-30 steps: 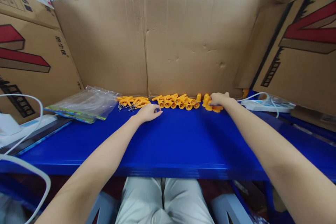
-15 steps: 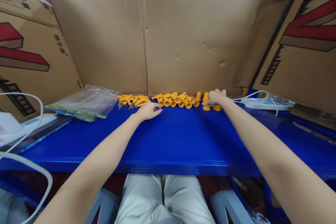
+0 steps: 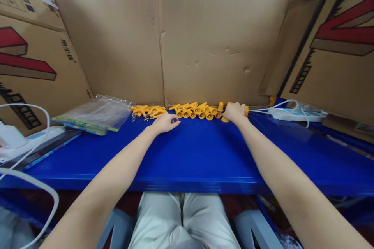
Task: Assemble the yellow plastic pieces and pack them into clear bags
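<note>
My left hand (image 3: 166, 123) rests on the blue tabletop, fingers loosely curled and thumb apart, with nothing visible between them. Just behind it lie yellow branched pieces (image 3: 143, 109) with small metal chains (image 3: 142, 117). To its right sit several yellow bell-shaped cups (image 3: 209, 116), many on their sides with their openings facing me, and yellow stems (image 3: 184, 106) behind. At the right end of this row, my right hand (image 3: 234, 112) is closed around a yellow bell-shaped cup (image 3: 247, 111), partly hidden by the fingers. Another yellow cup (image 3: 224, 119) shows at the hand's left edge.
Cardboard panels (image 3: 219, 46) wall the back, with printed boxes (image 3: 32, 62) at the sides. Clear plastic bags (image 3: 93, 113) lie on the left. White power strips (image 3: 296, 115) and cables stand at both ends of the blue table (image 3: 187, 159).
My right hand has shifted slightly left and closed over the yellow cups at the row's right end. My left hand has stayed in place.
</note>
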Demonstrator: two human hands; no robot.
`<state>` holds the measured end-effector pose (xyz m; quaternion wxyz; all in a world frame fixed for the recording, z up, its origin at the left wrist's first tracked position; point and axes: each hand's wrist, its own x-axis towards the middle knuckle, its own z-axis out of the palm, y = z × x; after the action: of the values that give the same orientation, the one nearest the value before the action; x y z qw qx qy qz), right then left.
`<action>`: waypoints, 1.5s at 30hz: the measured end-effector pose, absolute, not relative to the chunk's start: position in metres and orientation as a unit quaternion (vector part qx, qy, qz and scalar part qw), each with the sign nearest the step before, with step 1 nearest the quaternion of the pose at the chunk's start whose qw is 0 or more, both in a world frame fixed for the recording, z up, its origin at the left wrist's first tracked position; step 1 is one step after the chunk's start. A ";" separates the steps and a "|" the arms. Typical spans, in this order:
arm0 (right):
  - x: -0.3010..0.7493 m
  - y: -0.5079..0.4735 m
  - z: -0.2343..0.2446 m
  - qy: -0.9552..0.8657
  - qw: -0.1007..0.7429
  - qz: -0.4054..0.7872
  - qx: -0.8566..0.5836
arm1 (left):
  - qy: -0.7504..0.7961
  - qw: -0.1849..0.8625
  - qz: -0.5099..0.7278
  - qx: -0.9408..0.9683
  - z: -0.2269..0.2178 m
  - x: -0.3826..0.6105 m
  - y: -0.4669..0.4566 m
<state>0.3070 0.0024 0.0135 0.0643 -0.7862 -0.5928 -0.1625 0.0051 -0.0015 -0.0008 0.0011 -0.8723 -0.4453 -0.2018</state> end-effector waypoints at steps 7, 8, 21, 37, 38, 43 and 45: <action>0.305 -0.001 0.007 -0.579 0.078 -0.181 -0.791 | -0.456 0.006 -0.205 -0.866 -0.001 0.006 -0.002; 0.305 -0.002 0.007 -0.579 0.079 -0.177 -0.792 | -0.467 0.010 -0.203 -0.860 0.000 0.006 -0.003; 0.302 -0.011 0.012 -0.574 0.097 -0.132 -0.802 | -0.727 0.040 -0.160 -0.666 -0.009 -0.055 0.023; 0.303 -0.008 0.009 -0.577 0.099 -0.109 -0.803 | -0.729 0.057 -0.282 -0.622 -0.008 -0.054 0.029; 0.303 -0.009 0.009 -0.577 0.099 -0.107 -0.803 | -0.720 0.063 -0.294 -0.625 -0.007 -0.054 0.028; 0.302 -0.009 0.010 -0.580 0.107 -0.092 -0.803 | -0.683 0.067 -0.344 -0.641 -0.002 -0.057 0.024; 0.302 -0.009 0.011 -0.583 0.110 -0.085 -0.801 | -0.683 0.071 -0.367 -0.627 0.002 -0.056 0.021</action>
<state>0.3019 -0.0090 0.0107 0.1102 -0.8007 -0.5828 -0.0847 -0.0563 0.0215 0.0015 0.0709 -0.6272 -0.6833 -0.3669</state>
